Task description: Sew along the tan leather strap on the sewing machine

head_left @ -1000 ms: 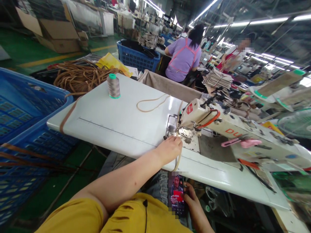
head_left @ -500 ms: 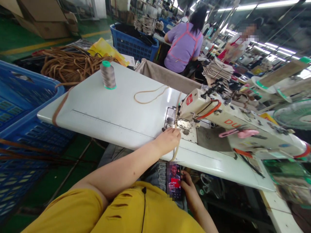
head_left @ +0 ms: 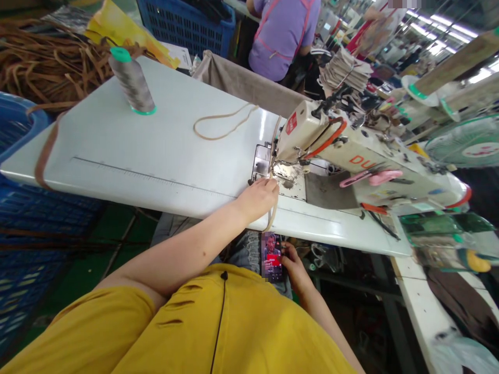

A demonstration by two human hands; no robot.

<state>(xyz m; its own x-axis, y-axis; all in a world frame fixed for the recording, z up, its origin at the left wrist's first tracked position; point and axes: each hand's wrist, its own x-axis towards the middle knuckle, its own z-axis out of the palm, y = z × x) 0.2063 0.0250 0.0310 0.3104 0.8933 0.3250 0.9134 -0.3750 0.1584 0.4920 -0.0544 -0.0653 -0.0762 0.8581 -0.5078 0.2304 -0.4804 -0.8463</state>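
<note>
My left hand (head_left: pixel 258 198) rests on the white table (head_left: pixel 163 156) just in front of the sewing machine's (head_left: pixel 351 156) needle area, fingers pinched on a tan strap (head_left: pixel 272 215). That strap runs under the presser foot, then hangs over the table edge. A loop of the same strap (head_left: pixel 222 124) lies farther back on the table. Below the table edge, my right hand (head_left: pixel 293 267) holds a phone (head_left: pixel 272 258) with its screen lit.
A grey thread spool (head_left: pixel 132 83) with a green top stands at the table's far left. A pile of brown straps (head_left: pixel 42 62) lies behind it, with blue crates (head_left: pixel 15 208) on the left. A person in purple (head_left: pixel 283 34) sits ahead, back turned. A fan (head_left: pixel 468 148) stands at the right.
The view has tilted down and shifted, so everything sits higher in the frame. My left hand stays at the needle with the strap; my right hand keeps holding the phone.
</note>
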